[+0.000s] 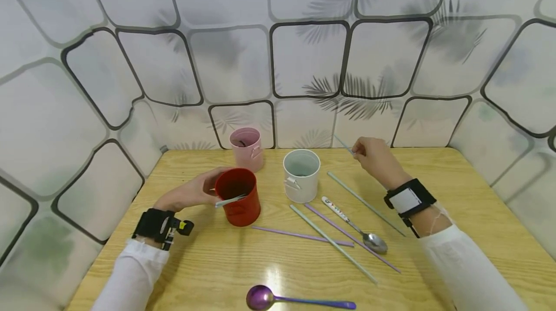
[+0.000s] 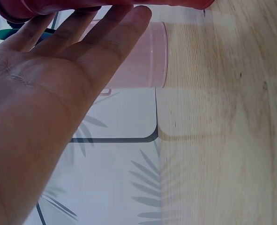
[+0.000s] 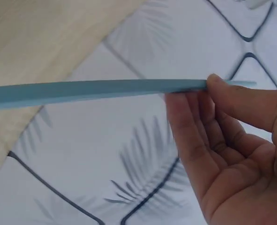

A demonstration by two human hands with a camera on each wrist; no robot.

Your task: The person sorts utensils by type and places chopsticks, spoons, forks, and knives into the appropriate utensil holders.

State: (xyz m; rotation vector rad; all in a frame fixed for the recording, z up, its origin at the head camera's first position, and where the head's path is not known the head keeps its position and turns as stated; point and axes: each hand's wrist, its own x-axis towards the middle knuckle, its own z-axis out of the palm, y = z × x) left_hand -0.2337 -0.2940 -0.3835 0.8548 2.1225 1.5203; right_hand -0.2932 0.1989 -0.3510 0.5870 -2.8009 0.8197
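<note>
Two grips: left fingers [image 2: 122, 44] round red cup [image 1: 244, 212], right fingers [image 3: 187, 126] on blue straw [image 3: 82, 91] near table's back edge [image 1: 425, 150].

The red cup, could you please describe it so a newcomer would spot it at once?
At the left of the wooden table, find the left hand, which holds the red cup. Pale stick tips show at its rim; its deep red sets it apart from the pink cup and white cup.
</note>
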